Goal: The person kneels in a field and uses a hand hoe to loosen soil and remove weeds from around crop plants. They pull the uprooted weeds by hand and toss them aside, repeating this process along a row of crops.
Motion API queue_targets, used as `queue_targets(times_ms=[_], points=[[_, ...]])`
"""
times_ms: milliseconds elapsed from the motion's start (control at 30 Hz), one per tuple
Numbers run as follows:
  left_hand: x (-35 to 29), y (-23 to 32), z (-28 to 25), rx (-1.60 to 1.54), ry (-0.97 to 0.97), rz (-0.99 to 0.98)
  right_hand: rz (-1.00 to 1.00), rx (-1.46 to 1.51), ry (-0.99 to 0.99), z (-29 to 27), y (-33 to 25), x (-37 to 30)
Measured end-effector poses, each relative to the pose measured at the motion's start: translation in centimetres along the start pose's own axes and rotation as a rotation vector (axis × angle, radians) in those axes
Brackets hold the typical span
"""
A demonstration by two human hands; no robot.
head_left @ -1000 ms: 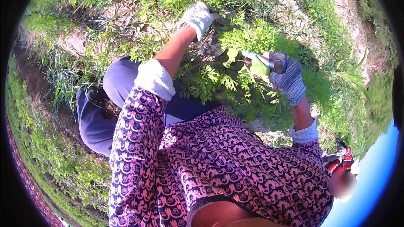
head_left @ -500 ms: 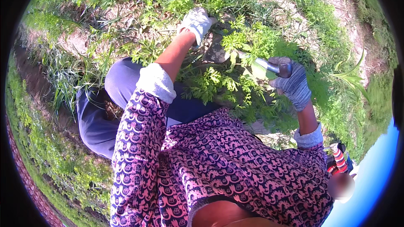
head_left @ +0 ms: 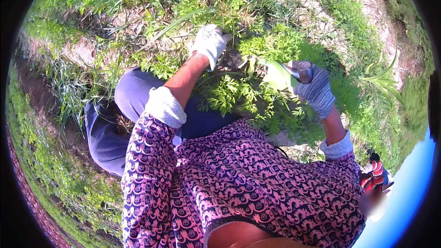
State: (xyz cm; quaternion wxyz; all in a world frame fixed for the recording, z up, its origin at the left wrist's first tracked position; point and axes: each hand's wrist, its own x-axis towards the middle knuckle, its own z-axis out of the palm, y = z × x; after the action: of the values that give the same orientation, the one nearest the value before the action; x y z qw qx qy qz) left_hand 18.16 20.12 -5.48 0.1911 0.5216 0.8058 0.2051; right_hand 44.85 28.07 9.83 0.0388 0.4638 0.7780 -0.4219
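My left hand (head_left: 210, 45), in a white glove, is closed low among the plants. Green weeds (head_left: 225, 11) stick out above its fingers, and a long grass blade (head_left: 183, 22) arches beside them. My right hand (head_left: 316, 88), in a grey knitted glove, grips a metal-handled hand tool (head_left: 303, 73) whose rounded end shows at the fist. The tool points left behind a broad pale leaf (head_left: 277, 77). A flat greyish shape (head_left: 235, 59) lies in the tool's line near my left hand; whether it is the blade I cannot tell. Feathery leafy plants (head_left: 232, 93) stand between my hands.
My bent knee (head_left: 135, 85) in dark trousers is on the left. Rows of feathery plants and grass (head_left: 76, 94) surround me, with dry soil (head_left: 370, 11) at the upper right. A broad-bladed plant (head_left: 383, 82) grows at the right. Another person (head_left: 376, 174) is at the far right.
My left hand has come a little toward me, and the weeds and long grass blade have moved down with it. The right hand and tool have shifted only slightly; the pale leaf shows more.
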Motion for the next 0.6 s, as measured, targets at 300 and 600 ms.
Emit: queue_targets(times_ms=[300, 600], points=[[-0.9, 1.5, -1.0, 0.003, -0.095, -0.033, -0.013, -0.1, 0.019, -0.1, 0.5, 2.4], [-2.5, 0.2, -2.4, -1.0, -0.174, -0.803, -0.064, 0.224, 0.03, -4.7, -0.6, -1.5]])
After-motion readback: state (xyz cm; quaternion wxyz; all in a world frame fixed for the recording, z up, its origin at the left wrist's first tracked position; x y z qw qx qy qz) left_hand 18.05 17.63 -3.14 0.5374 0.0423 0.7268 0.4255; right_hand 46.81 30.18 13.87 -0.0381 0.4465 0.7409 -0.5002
